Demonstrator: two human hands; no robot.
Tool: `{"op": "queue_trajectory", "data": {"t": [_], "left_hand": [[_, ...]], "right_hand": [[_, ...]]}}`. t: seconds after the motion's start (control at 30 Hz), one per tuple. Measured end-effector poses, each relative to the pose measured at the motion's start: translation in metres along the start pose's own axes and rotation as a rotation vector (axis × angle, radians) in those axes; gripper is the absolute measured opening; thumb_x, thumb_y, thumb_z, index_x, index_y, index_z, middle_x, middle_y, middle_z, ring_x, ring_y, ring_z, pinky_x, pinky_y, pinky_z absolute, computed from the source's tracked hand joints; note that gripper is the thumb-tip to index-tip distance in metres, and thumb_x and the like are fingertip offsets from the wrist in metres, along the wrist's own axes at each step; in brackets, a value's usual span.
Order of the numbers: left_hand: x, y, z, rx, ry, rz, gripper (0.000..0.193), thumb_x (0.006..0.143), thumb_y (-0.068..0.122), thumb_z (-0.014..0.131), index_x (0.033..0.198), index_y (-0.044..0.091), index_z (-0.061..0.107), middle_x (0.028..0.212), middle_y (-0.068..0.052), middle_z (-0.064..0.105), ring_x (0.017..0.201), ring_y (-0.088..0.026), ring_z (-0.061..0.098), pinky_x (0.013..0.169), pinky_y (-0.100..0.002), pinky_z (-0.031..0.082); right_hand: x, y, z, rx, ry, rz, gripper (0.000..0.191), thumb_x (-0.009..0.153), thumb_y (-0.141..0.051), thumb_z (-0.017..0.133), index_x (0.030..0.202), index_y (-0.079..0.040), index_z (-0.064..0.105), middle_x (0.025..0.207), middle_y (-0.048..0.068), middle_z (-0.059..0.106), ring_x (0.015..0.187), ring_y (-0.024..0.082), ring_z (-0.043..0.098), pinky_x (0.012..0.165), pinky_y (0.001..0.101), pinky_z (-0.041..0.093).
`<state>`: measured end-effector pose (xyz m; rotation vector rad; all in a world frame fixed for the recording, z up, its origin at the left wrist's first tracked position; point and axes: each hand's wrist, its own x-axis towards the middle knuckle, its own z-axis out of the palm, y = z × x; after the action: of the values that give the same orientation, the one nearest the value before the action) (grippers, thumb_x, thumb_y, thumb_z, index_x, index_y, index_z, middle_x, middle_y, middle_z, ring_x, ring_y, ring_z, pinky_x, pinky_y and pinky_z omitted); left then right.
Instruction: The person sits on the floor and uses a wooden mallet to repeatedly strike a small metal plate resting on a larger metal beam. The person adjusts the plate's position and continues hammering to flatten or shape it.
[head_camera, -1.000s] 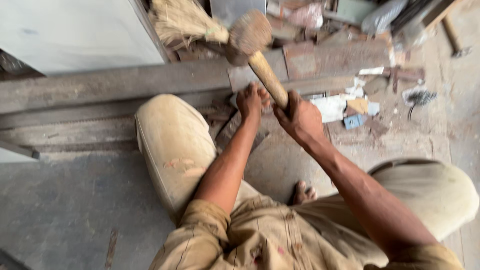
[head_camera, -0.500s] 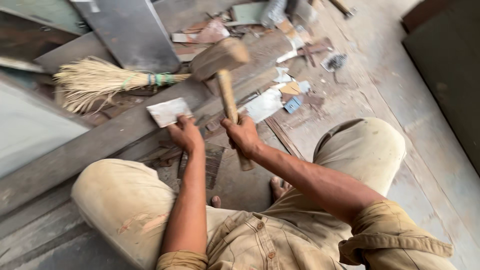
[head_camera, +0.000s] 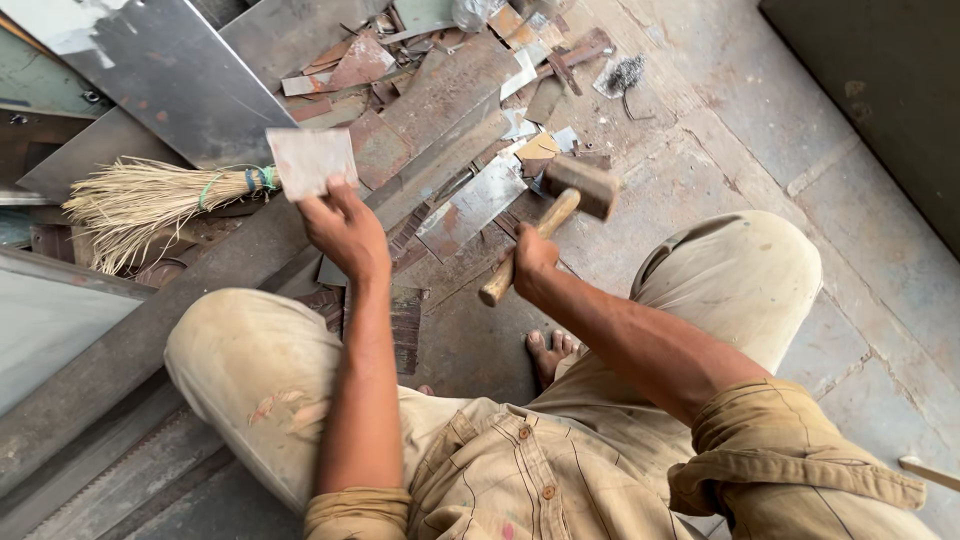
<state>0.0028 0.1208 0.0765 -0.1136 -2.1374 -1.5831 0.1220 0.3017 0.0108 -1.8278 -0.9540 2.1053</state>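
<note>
Left hand (head_camera: 345, 230) pinches a metal sheet (head_camera: 311, 160) beside the broom (head_camera: 150, 205); right hand (head_camera: 530, 262) grips a wooden mallet (head_camera: 560, 205) above scrap.

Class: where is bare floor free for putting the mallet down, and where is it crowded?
Free: bare concrete floor right of the right knee. Crowded: scrap metal offcuts beyond the wooden mallet, beside the straw broom.

A straw broom (head_camera: 160, 200) lies by a big metal sheet (head_camera: 160, 70); metal scraps (head_camera: 470, 205) cover the floor (head_camera: 760, 130).
</note>
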Motion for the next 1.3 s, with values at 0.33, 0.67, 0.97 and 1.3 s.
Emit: {"op": "queue_trajectory", "data": {"t": [0.33, 0.67, 0.97, 1.3], "left_hand": [[0.069, 0.025, -0.018, 0.149, -0.325, 0.169, 0.034, 0.111, 0.03, 0.051, 0.095, 0.0, 0.057, 0.075, -0.015, 0.059, 0.069, -0.027, 0.058, 0.067, -0.044, 0.046], [0.073, -0.03, -0.037, 0.076, -0.413, -0.023, 0.03, 0.107, 0.027, 0.056, 0.1, -0.001, 0.066, 0.084, -0.011, 0.067, 0.078, -0.02, 0.06, 0.072, -0.036, 0.051], [0.086, -0.062, -0.07, 0.178, -0.11, -0.19, 0.021, 0.099, 0.009, 0.055, 0.113, 0.0, 0.069, 0.102, -0.014, 0.076, 0.092, -0.025, 0.074, 0.082, -0.037, 0.056], [0.085, -0.098, -0.106, 0.426, -0.164, -0.391, 0.038, 0.086, 0.004, 0.055, 0.122, 0.006, 0.068, 0.115, -0.017, 0.073, 0.103, -0.029, 0.073, 0.088, -0.038, 0.055]], "right_hand": [[-0.002, 0.059, -0.027, -0.585, -0.161, -0.02, 0.072, 0.097, -0.056, 0.057, 0.117, 0.013, 0.059, 0.097, 0.025, 0.071, 0.08, 0.036, 0.075, 0.071, 0.0506, 0.062], [0.012, 0.071, -0.027, -1.487, -0.583, 0.168, 0.05, 0.103, -0.039, 0.047, 0.103, 0.005, 0.07, 0.079, 0.021, 0.075, 0.063, 0.034, 0.075, 0.058, 0.0431, 0.064], [-0.039, 0.037, 0.067, -1.41, -0.536, -0.907, 0.036, 0.105, -0.037, 0.054, 0.124, -0.007, 0.06, 0.096, 0.018, 0.076, 0.069, 0.025, 0.071, 0.067, 0.0412, 0.063], [-0.03, 0.027, 0.136, -1.303, -0.454, -1.397, 0.066, 0.098, -0.023, 0.077, 0.153, -0.009, 0.044, 0.159, 0.022, 0.036, 0.147, 0.042, 0.037, 0.119, 0.0555, 0.037]]}}
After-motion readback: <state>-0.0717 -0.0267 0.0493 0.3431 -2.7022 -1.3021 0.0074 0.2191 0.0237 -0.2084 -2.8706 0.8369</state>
